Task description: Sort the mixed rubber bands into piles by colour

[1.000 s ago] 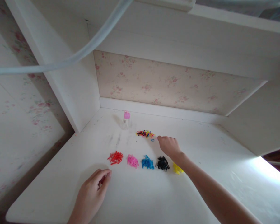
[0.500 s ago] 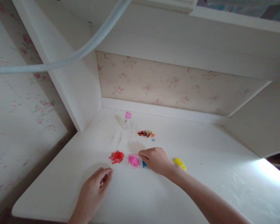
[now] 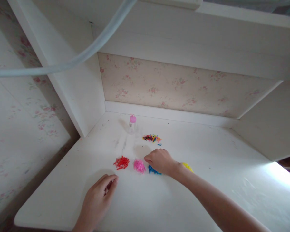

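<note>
My right hand (image 3: 159, 160) hovers over the blue pile of small rubber bands (image 3: 154, 170), thumb and fingers pinched together. Whatever its fingertips hold, if anything, is hidden. Just left of those fingertips lies a pink pile of rubber bands (image 3: 139, 166), and further left a red pile (image 3: 122, 163). Part of a yellow pile (image 3: 187, 166) shows behind my right wrist. My left hand (image 3: 99, 195) rests on the table below the red pile, fingers curled in and thumb against the index finger, with nothing seen in it. Beyond the right hand is a mixed-colour heap (image 3: 151, 138).
A clear bottle with a pink cap (image 3: 132, 120) stands towards the back of the white desk (image 3: 62, 193). One blue band (image 3: 159, 144) lies apart by the mixed heap. A pale tube (image 3: 87, 53) crosses the upper left, and shelving overhangs the desk.
My right hand has shifted slightly away from me, uncovering more of the blue pile and covering more of the yellow one. The left hand stays where it was. The view has moved a little.
</note>
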`<state>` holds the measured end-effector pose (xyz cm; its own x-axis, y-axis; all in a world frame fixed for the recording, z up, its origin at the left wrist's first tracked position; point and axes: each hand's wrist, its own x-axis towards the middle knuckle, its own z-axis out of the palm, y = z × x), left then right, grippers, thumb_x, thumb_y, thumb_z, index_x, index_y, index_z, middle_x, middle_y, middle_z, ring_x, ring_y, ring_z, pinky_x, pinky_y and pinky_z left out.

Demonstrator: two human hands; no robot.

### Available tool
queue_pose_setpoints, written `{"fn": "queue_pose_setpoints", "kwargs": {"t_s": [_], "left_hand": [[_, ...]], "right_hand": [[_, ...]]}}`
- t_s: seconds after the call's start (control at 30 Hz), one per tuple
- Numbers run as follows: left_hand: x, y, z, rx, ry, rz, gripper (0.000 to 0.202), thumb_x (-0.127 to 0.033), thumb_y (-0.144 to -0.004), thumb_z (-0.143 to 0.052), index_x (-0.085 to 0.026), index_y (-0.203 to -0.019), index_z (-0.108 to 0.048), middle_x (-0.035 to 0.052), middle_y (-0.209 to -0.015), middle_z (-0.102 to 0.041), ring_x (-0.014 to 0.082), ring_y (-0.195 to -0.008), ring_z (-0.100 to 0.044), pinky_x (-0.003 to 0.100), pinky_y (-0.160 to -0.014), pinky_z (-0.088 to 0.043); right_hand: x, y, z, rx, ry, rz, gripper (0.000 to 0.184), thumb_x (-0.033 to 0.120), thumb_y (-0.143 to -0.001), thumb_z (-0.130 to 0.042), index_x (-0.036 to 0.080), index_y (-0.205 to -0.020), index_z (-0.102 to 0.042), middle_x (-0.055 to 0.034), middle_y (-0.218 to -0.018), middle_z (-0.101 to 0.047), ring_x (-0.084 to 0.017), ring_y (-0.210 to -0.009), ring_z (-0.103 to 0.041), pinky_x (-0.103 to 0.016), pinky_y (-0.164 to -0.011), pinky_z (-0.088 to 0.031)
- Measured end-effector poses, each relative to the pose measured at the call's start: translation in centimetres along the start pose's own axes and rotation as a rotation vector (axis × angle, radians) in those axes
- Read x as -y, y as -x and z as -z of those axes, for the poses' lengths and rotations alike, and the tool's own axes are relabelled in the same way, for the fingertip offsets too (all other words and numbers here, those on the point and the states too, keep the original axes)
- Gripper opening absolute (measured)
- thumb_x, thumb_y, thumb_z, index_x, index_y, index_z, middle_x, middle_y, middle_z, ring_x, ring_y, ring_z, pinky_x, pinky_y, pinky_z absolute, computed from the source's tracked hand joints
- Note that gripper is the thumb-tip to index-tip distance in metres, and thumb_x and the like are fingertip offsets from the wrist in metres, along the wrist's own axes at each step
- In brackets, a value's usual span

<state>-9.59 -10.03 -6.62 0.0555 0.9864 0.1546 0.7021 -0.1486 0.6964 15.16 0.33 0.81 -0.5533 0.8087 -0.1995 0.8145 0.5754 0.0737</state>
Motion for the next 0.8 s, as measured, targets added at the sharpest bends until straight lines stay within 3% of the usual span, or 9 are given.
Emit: {"fn": "queue_pose_setpoints", "kwargs": {"t_s": [0.13,0.23,0.33,0.47,0.6,0.8], "left_hand": [[-0.1,-0.1,-0.2,-0.002,0.018,0.011,0.025,-0.04,-0.089,-0.045,-0.023,-0.095,-0.062,-0.0022,-0.073,-0.061,0.0114,-0.062,-0.056,0.021,-0.059,-0.045],[-1.0,-0.6,-0.2,0.023,0.043,-0.006,0.024,-0.039,-0.09,-0.045,-0.022,-0.093,-0.062,-0.0023,-0.073,-0.061,0.0111,-0.061,-0.056,0.021,-0.058,-0.044],[-3.3,-1.9,0.1,0.067,0.025,-0.087,0.023,-0.036,-0.09,-0.044,-0.022,-0.093,-0.063,-0.0012,-0.075,-0.063,0.0115,-0.062,-0.056,0.021,-0.06,-0.044],[-7.5,-5.1,-0.2,0.132,-0.103,-0.262,0.023,-0.029,-0.089,-0.043,-0.022,-0.09,-0.065,0.0009,-0.082,-0.067,0.0133,-0.071,-0.059,0.023,-0.069,-0.045],[-10.4,-9.6,-2.8,0.228,-0.252,-0.346,0.022,-0.026,-0.087,-0.045,-0.022,-0.087,-0.067,0.0015,-0.086,-0.069,0.0142,-0.078,-0.062,0.023,-0.071,-0.045],[-11.7,-15.5,-8.3,0.28,-0.342,-0.376,0.018,-0.025,-0.084,-0.051,-0.022,-0.087,-0.069,0.0024,-0.09,-0.07,0.0162,-0.084,-0.063,0.025,-0.076,-0.047]], "right_hand": [[-0.9,2.8,0.7,-0.11,-0.087,-0.073,0.028,0.024,-0.088,-0.041,0.022,-0.071,-0.062,-0.0017,-0.069,-0.066,-0.013,-0.063,-0.059,-0.022,-0.054,-0.031],[-0.9,6.2,0.1,-0.242,-0.317,-0.136,0.036,0.029,-0.091,-0.037,0.022,-0.068,-0.063,0.0012,-0.06,-0.061,-0.009,-0.053,-0.051,-0.021,-0.052,-0.029],[-0.4,9.6,-2.0,-0.336,-0.609,-0.215,0.037,0.036,-0.092,-0.036,0.023,-0.076,-0.067,0.0023,-0.057,-0.057,-0.009,-0.05,-0.045,-0.02,-0.05,-0.03],[0.5,13.2,-6.5,-0.409,-0.899,-0.392,0.039,0.046,-0.088,-0.041,0.02,-0.084,-0.07,0.0026,-0.05,-0.051,-0.01,-0.045,-0.039,-0.021,-0.043,-0.028],[1.2,14.9,-9.9,-0.482,-0.951,-0.516,0.038,0.047,-0.086,-0.045,0.019,-0.084,-0.071,0.0009,-0.052,-0.057,-0.011,-0.044,-0.044,-0.02,-0.043,-0.033],[1.1,15.3,-10.4,-0.573,-0.981,-0.444,0.031,0.041,-0.087,-0.046,0.021,-0.089,-0.071,-0.0032,-0.075,-0.07,-0.013,-0.061,-0.061,-0.017,-0.058,-0.046]]}}
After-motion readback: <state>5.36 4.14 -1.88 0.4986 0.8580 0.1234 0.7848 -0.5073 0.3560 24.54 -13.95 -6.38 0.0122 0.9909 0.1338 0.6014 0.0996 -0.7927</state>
